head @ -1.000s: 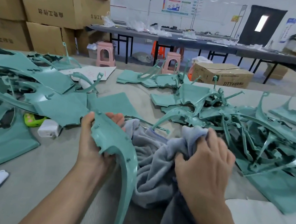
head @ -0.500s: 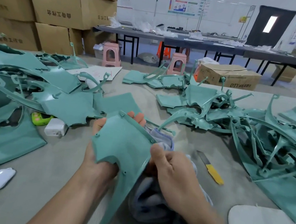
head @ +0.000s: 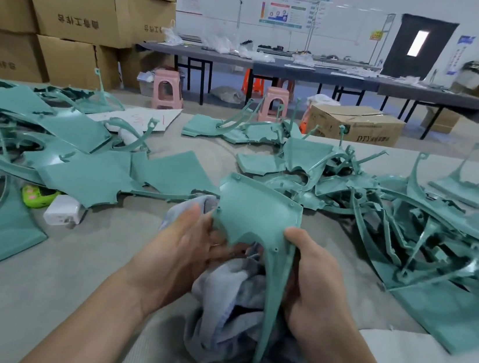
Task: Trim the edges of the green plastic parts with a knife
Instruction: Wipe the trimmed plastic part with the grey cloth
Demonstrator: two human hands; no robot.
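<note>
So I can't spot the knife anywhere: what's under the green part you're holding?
A grey cloth lies bunched under the green part, between both hands. No knife shows; whatever the cloth and part cover cannot be seen.

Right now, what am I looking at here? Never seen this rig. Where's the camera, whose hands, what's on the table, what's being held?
No machine here: a person works with bare hands, and the one picture comes from a camera worn on their head, looking forward and down. The left hand and the right hand hold one green plastic part between them, above a grey cloth. The right grip curls round its long narrow leg; the left fingers sit behind its broad upper half. On the table lie piles of similar green parts, a white charger block and a lime-green object. No knife is visible in this picture.
</note>
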